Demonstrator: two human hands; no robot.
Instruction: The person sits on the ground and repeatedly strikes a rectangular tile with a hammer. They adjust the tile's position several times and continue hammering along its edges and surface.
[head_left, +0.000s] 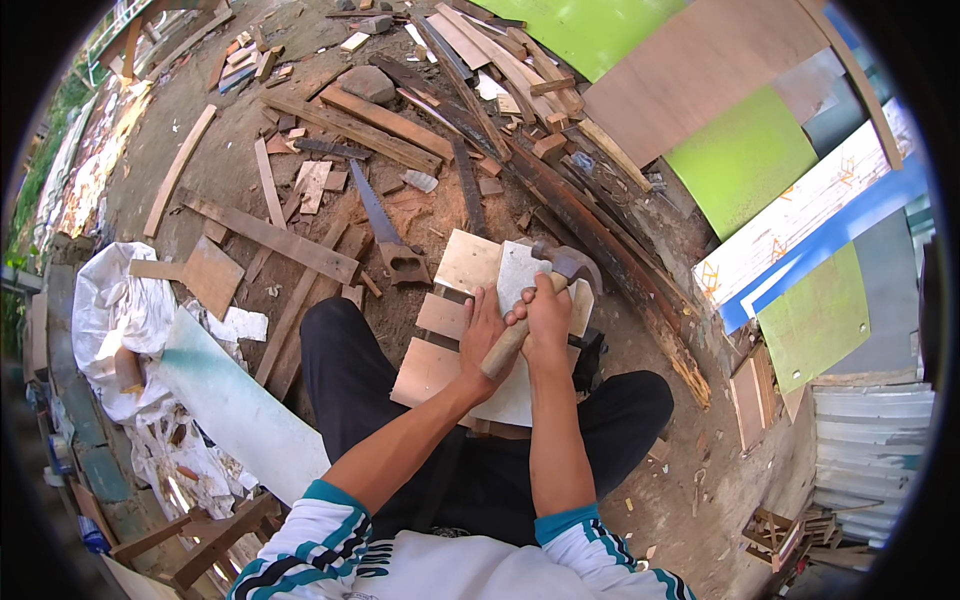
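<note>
My right hand [546,318] is wrapped round the wooden handle of a hammer [507,350]. The hammer's dark metal head rests over the upper right of a small assembly of boards between my knees. My left hand [482,335] lies flat on the boards, fingers stretched out, beside the handle. A pale grey-white panel [518,268] runs lengthwise through the assembly. Squarish plywood pieces [468,262] sit along its left side with gaps between them, one of them a lower piece [424,370]. My forearms and the hammer cover part of the panel.
Beyond my knees lie a handsaw [375,208], wood offcuts [313,185] and long planks [270,235]. Dark weathered beams [590,225] stretch along the right. Green panels [740,155] stand at the upper right. To the left are a white sack [105,290] and a pale sheet [235,390].
</note>
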